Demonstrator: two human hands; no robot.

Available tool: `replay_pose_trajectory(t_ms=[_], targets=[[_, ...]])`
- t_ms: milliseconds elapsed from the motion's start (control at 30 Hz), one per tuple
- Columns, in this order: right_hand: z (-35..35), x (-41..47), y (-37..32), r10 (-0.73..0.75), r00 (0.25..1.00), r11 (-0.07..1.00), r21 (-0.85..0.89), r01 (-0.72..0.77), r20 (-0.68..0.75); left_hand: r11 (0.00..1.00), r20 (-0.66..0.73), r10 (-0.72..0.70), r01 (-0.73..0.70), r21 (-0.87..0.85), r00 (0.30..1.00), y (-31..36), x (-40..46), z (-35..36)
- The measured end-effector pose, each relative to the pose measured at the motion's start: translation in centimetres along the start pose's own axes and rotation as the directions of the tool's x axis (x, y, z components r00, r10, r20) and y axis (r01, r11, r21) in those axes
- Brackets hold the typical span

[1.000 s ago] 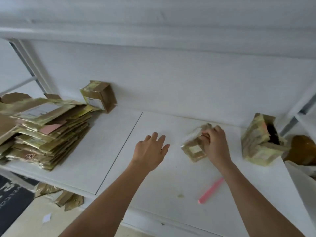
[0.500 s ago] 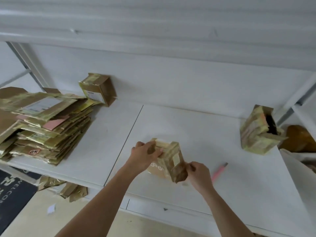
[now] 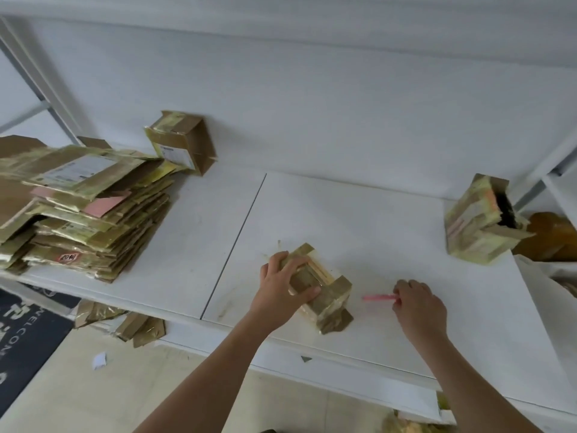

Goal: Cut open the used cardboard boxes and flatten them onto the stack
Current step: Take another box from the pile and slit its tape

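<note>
A small taped cardboard box (image 3: 327,295) lies on the white table (image 3: 359,220) near its front edge. My left hand (image 3: 282,285) grips the box's left end from above. Just right of the box a pink cutter (image 3: 377,297) lies on the table, and my right hand (image 3: 418,304) pinches its right end. The stack of flattened boxes (image 3: 84,207) sits at the table's left. Another taped box (image 3: 480,220) with an open side stands at the right. A third box (image 3: 182,142) leans against the wall behind the stack.
A white wall runs behind the table. Cardboard scraps (image 3: 125,323) lie on the floor under the table's left front edge, beside a dark mat (image 3: 25,335). A brown object (image 3: 552,235) and a white container edge (image 3: 543,295) sit at the far right.
The box went from my right hand at the back, through both hands, down to the table. My right hand let go of it and moved right onto the pink cutter.
</note>
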State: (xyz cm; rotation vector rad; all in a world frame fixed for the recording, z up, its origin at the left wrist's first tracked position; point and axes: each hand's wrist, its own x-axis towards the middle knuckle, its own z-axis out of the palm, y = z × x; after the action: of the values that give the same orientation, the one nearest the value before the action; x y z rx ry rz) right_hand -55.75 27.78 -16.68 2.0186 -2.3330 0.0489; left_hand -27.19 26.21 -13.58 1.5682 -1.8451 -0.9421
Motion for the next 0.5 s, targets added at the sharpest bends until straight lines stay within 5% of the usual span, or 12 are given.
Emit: replay_pose_trajectory(t_ms=[100,233,367,500], targets=[[-2.2,1.0,-1.9,0.107,0.987,0.898,0.439,-0.042,-0.124,0.999,-0.045,-0.043,0.041,-0.035,0.998,0.5,-0.2,0.2],[-6.1,2.6,-5.5,0.089,0.983,0.431,0.896,0.11,-0.163,0.984,-0.069,-0.127,0.116,-0.136,0.99,1.5,-0.6,0.6],[-8.0,3.1,-9.2,-0.066,0.998,0.017,1.0,-0.011,0.012,0.944,-0.102,-0.253,0.222,-0.244,0.962,2.2,-0.7,0.3],[-7.4,3.5,-11.6,-0.148,0.987,0.009,0.998,-0.065,0.066,0.922,-0.139,-0.318,0.272,-0.276,0.938,2.5,-0.4,0.8]])
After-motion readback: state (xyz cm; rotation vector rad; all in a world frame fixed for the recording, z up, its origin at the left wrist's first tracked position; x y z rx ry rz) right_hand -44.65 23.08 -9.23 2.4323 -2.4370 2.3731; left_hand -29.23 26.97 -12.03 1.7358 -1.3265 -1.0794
